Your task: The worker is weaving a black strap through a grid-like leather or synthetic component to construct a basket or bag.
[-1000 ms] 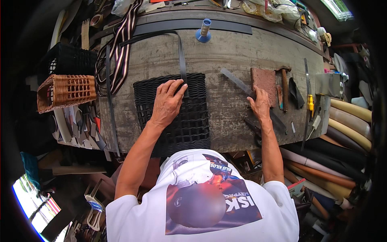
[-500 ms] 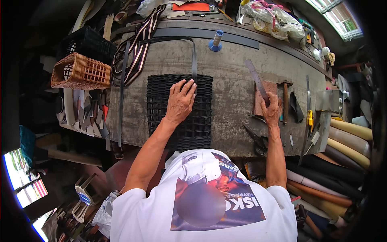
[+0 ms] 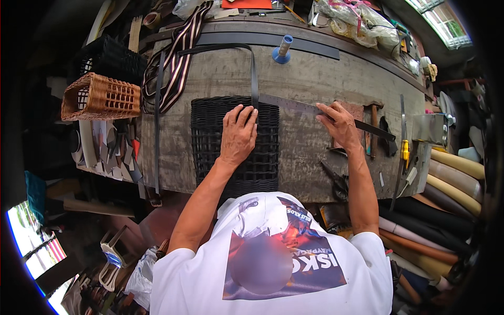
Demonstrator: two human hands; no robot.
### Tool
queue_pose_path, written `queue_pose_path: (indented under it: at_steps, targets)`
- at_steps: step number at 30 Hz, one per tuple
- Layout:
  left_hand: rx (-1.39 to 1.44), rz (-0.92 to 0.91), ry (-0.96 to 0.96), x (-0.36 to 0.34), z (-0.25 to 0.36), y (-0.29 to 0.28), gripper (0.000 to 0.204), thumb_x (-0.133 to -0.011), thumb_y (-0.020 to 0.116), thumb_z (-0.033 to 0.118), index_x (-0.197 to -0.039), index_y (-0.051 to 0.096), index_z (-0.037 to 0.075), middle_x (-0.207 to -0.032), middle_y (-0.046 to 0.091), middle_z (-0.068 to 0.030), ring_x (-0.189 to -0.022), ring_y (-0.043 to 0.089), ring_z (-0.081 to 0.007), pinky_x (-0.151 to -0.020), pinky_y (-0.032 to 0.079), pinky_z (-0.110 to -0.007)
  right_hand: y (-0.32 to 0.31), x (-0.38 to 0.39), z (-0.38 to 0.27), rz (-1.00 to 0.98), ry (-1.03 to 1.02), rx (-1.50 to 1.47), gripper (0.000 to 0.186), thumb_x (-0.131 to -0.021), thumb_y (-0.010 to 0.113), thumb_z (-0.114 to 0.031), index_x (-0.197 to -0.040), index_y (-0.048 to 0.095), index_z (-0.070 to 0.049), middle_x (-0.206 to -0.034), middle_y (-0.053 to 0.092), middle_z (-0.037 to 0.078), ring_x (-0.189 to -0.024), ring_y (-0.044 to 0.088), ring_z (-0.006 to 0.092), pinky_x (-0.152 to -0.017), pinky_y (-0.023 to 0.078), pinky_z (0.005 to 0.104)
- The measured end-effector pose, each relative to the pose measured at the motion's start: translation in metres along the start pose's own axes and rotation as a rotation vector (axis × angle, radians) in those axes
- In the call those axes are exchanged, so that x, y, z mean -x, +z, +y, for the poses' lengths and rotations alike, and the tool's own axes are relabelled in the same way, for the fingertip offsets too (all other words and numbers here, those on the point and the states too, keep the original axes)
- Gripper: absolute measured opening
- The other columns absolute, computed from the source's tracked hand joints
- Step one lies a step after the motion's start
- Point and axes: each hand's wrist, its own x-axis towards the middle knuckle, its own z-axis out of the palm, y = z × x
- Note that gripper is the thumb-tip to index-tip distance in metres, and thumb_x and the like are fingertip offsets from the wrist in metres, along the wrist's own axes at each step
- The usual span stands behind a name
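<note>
Directly beneath left hand (image 3: 239, 137): black wickerwork (image 3: 209, 116).

The ruler (image 3: 294, 105) is smooth metal with a dull sheen. The woven black basket (image 3: 266, 148) is matt and ridged; the strap (image 3: 254, 79) is smooth, faintly glossy, leather-like. The tabletop (image 3: 315, 79) looks scuffed and matt. The striped webbing (image 3: 179, 67) is cloth, the hammer handle (image 3: 374, 145) wood, the bags (image 3: 354, 23) glossy clear plastic.
</note>
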Motion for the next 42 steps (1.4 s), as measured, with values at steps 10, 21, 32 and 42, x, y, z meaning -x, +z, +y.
queue_pose_path:
  at_steps: [10, 21, 32, 42]
  targets:
    - [-0.003, -0.002, -0.011, -0.002, 0.001, 0.002, 0.041, -0.089, 0.066, 0.010, -0.129, 0.062, 0.003, -0.136, 0.054, -0.0075, -0.133, 0.043, -0.0279, -0.108, 0.034, -0.043, 0.010, -0.025, 0.035, -0.072, -0.042, 0.015, 0.035, -0.085, 0.076, -0.019, -0.120, 0.072, -0.017, -0.086, 0.057, 0.007, -0.080, 0.058, 0.0249, -0.073, 0.049, 0.0410]
    - [0.012, -0.013, -0.046, -0.003, 0.002, 0.005, 0.045, -0.088, 0.066, 0.009, -0.133, 0.061, 0.007, -0.140, 0.052, -0.0080, -0.135, 0.042, -0.0274, -0.108, 0.034, -0.043, 0.012, -0.029, 0.041, -0.162, 0.021, -0.037, 0.036, -0.085, 0.077, -0.021, -0.121, 0.072, -0.016, -0.084, 0.055, 0.007, -0.078, 0.056, 0.0236, -0.072, 0.048, 0.0407]
    - [0.017, -0.039, -0.023, -0.002, -0.004, 0.005, 0.040, -0.091, 0.066, 0.012, -0.131, 0.064, 0.008, -0.145, 0.052, -0.0037, -0.135, 0.042, -0.0261, -0.109, 0.034, -0.041, 0.012, -0.030, 0.044, -0.156, -0.013, 0.009, 0.037, -0.085, 0.077, -0.022, -0.122, 0.072, -0.017, -0.083, 0.055, 0.006, -0.079, 0.056, 0.0234, -0.071, 0.048, 0.0403]
    - [0.048, -0.036, -0.045, 0.000, -0.006, 0.007, 0.041, -0.093, 0.066, 0.012, -0.134, 0.063, 0.011, -0.146, 0.052, -0.0012, -0.137, 0.041, -0.0245, -0.109, 0.034, -0.040, 0.012, -0.030, 0.043, -0.152, 0.003, -0.007, 0.037, -0.085, 0.077, -0.022, -0.122, 0.072, -0.018, -0.084, 0.055, 0.007, -0.079, 0.057, 0.0237, -0.073, 0.049, 0.0400]
